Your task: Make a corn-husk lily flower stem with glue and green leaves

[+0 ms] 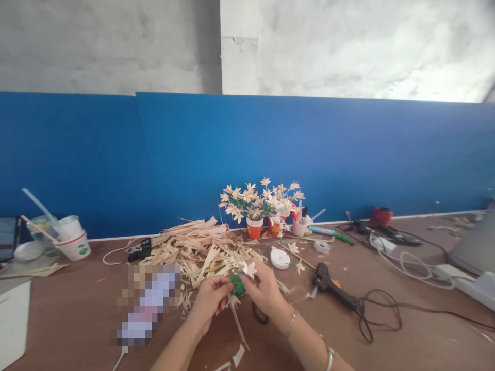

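Low in the middle of the head view, my left hand point(211, 299) is closed, its thumb and fingers pinching at the left side of a green piece point(237, 284). From the right, my right hand point(265, 288) closes on the same green piece, with a pale flower point(249, 269) by its thumb. Below my fingers hang another pale flower point(233, 300) and a long thin strip point(240, 327). Just behind the hands lies a heap of dry pale strips point(201, 245). What the green piece is wrapped around cannot be made out.
Flowers stand in a red and white cup point(254, 229) against the blue partition point(185, 154). A black glue gun point(334, 288) with its cable lies at right, near a white spool point(280, 258). A blurred-out object point(149, 309) lies left, cups point(75, 245) farther left, a power strip point(467, 286) far right.
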Available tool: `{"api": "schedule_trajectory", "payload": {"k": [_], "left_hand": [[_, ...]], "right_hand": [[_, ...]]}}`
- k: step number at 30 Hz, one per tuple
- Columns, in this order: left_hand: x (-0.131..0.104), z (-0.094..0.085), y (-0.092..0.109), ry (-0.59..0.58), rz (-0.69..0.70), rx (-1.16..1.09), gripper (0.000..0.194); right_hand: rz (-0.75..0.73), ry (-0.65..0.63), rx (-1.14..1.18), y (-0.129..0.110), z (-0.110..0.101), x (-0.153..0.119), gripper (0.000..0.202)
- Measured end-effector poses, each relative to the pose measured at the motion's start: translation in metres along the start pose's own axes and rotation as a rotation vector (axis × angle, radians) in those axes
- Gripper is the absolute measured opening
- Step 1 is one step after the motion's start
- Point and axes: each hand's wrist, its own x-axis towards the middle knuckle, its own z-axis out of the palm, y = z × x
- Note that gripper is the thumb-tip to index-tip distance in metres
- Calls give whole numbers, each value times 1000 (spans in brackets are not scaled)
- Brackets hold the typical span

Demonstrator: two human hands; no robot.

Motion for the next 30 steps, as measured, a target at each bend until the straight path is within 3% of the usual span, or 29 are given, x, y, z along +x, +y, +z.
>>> {"api": "schedule_trajectory", "payload": {"k": [4, 8, 17, 30], "left_hand": [[-1, -1, 3, -61, -40, -85, 26], [-4, 0, 6, -61, -68, -128, 27], [-6, -1, 9, -116, -66, -159, 25], [-5, -2, 7, -104, -78, -196, 23]], "right_hand": [[-339, -26, -245, 6, -5, -5, 15], [-484, -124, -407, 8, -4, -6, 15], [-543, -182, -430, 12, -8, -9, 16], [-437, -281, -409, 15, -9, -15, 29]]}}
